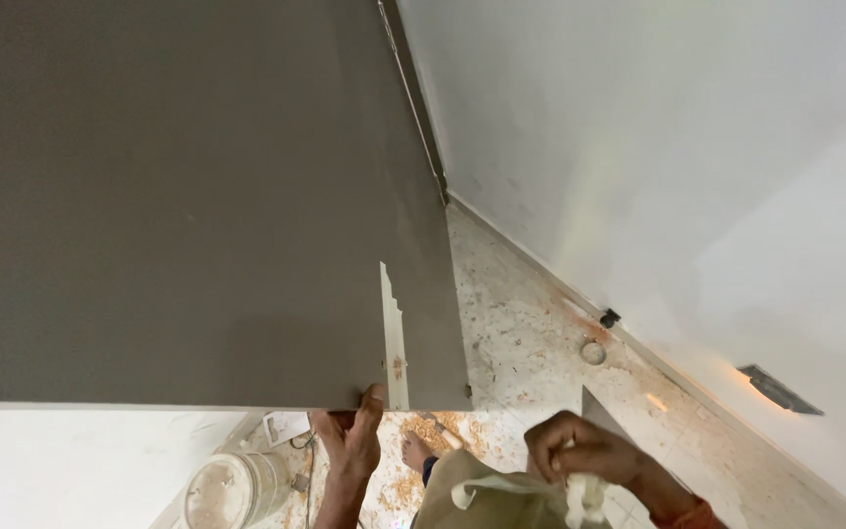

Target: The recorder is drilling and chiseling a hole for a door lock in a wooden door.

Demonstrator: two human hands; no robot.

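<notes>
Chiefly, head view, the only one.

- Panel [178, 196]: grey, flat, filling the upper left and centre of the frame; lower edge running across at lower centre.
- Strip [394, 338]: pale, narrow, jagged at the top, standing upright on the panel just above that lower edge.
- Left hand [352, 439]: lower centre, fingers curled, one digit raised and touching the panel's edge right beside the strip's foot; no telling whether anything is pinched.
- Right hand [585, 453]: lower right of centre, closed in a loose fist around a white rag [580, 498], well apart from the panel.
- Bucket [232, 488]: lower left, pale and smeared.
- Floor [531, 343]: speckled, strewn with sawdust, with a small ring [593, 352] near the white wall [658, 147].

Step in hand, as judged: loosening or steadying the strip at its foot. Next move calls for a sure pinch on the strip's lower end, with the rag hand brought closer.
</notes>
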